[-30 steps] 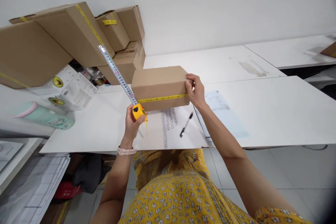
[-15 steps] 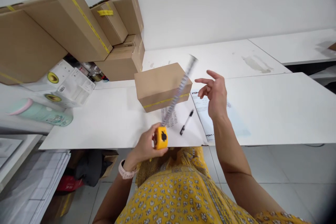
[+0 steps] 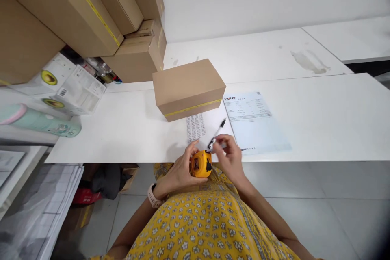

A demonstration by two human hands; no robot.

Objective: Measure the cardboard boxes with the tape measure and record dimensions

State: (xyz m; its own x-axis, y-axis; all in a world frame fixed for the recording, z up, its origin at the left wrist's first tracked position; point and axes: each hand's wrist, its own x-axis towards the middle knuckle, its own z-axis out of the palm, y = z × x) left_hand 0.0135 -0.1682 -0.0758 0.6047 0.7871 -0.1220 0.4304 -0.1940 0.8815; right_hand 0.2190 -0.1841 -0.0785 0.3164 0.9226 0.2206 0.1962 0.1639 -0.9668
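My left hand (image 3: 179,168) is wrapped round a yellow tape measure (image 3: 201,164), held close to my body at the near edge of the white table (image 3: 319,122). My right hand (image 3: 230,156) is beside it, fingers pinched at the tape's tip right of the case, close to the lower end of a black pen (image 3: 217,133). The blade looks almost fully wound in. A small cardboard box (image 3: 187,87) with a yellow tape band stands on the table beyond, untouched. Under the pen lies a printed sheet of numbers (image 3: 195,127).
A pale blue form (image 3: 254,120) lies right of the box. Large cardboard boxes (image 3: 76,12) are stacked at the back left above white packaged goods (image 3: 71,89) and a mint bottle (image 3: 39,121). Stacked paper (image 3: 36,207) lies lower left on the floor side.
Both hands left the small box. The long extended blade has run back into the case, and the tape measure came down to the table's near edge, where my right hand joined it.
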